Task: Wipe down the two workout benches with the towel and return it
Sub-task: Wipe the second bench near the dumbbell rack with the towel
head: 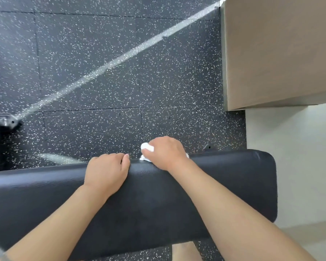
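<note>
Black textured vinyl, padded: workout bench [224,185], running left to right across the lower view, rounded end at the right. Both forearms cross its top from the near edge.

Left hand [107,174]: palm down on the pad at the far edge, fingers [119,157] curled over that edge, thumb alongside; grips the bench, holds nothing else.

Right hand [166,153]: just right of the left hand, also at the far edge, fingers bent downward and closed around the towel.

Towel [147,147]: white, bunched, small portion showing at the left of the right hand and a sliver at its right; pressed against the far rim of the pad, apparently on the far side face, though the hand hides most of it.

Floor [92,72]: black rubber tiles with white speckles, seams visible, one pale diagonal streak of light from lower left to upper right.

Metal fitting [6,121]: silvery, blurred, at the left edge on the floor, atop a dark upright piece.

Beige block [280,53]: upper right, large, flat-faced, kind unclear.

Pale surface [299,157]: grey-white, right side, beyond the bench end.
</note>
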